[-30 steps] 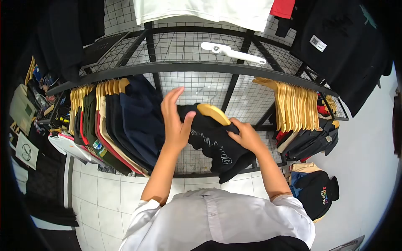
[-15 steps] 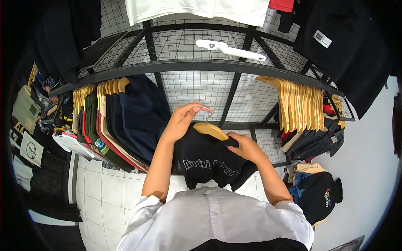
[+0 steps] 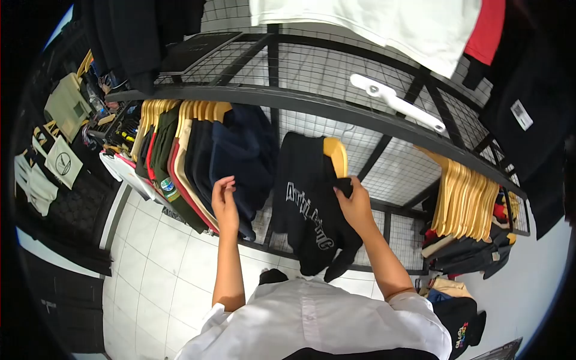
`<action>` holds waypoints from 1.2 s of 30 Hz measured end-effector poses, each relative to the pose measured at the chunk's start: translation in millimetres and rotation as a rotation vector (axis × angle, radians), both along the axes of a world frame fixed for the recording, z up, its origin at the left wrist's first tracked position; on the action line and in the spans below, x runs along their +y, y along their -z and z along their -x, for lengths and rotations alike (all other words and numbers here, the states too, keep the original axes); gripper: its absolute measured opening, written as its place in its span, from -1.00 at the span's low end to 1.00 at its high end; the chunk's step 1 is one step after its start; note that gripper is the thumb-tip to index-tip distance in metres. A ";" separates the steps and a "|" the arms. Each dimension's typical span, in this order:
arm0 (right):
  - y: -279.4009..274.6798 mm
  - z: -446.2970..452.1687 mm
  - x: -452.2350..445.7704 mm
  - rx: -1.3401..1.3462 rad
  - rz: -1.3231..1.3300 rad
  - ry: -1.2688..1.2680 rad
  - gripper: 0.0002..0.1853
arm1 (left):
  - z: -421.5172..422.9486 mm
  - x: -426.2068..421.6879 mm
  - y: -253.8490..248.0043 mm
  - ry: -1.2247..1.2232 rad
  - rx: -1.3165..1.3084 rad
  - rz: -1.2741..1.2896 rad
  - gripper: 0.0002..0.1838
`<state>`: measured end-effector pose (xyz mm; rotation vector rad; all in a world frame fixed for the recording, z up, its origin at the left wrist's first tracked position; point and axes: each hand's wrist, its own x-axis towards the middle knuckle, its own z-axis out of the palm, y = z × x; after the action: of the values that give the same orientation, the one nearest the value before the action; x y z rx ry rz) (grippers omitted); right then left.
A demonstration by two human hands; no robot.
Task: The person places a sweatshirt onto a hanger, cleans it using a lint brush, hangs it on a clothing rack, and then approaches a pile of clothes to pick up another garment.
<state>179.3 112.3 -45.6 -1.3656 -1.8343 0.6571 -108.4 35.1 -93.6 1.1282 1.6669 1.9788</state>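
A black sweatshirt (image 3: 300,180) with outlined "ATHLETIC" lettering hangs on a wooden hanger (image 3: 337,157) below the rack's bar. My right hand (image 3: 356,205) pinches the garment's shoulder cloth near the hanger's right end. The hook is hard to make out against the mesh. My left hand (image 3: 225,203) holds nothing, its fingers loosely apart, in front of a dark navy garment (image 3: 243,159). That garment is the nearest of a row of hung clothes to the left of the sweatshirt.
A black metal rack bar (image 3: 300,105) crosses overhead, with a white bracket-like piece (image 3: 396,103) on the mesh shelf. Several wooden hangers (image 3: 465,201) bunch at the right. A white garment (image 3: 366,27) hangs above. Folded-over clothes (image 3: 453,309) are at lower right.
My left hand has let go of the hanger's hook and moved left and down. The sweatshirt now hangs turned sideways, my right hand still on its shoulder. The view has shifted and tilted.
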 end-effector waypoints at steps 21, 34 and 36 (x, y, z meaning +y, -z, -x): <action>35.9 313.4 90.3 -0.105 0.026 0.070 -0.69 | 144.1 63.1 11.1 0.243 0.492 0.517 -0.35; 46.7 379.0 92.7 -0.073 0.090 0.119 -0.52 | 172.6 52.7 24.0 0.458 0.492 0.604 -0.25; 44.1 371.2 89.9 -0.026 0.005 0.086 -0.45 | 164.5 50.8 18.1 0.524 0.433 0.607 -0.28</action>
<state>-192.0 202.2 -89.6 -1.4546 -1.7845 0.6020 -272.9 86.0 -111.7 1.5838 1.7417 0.8656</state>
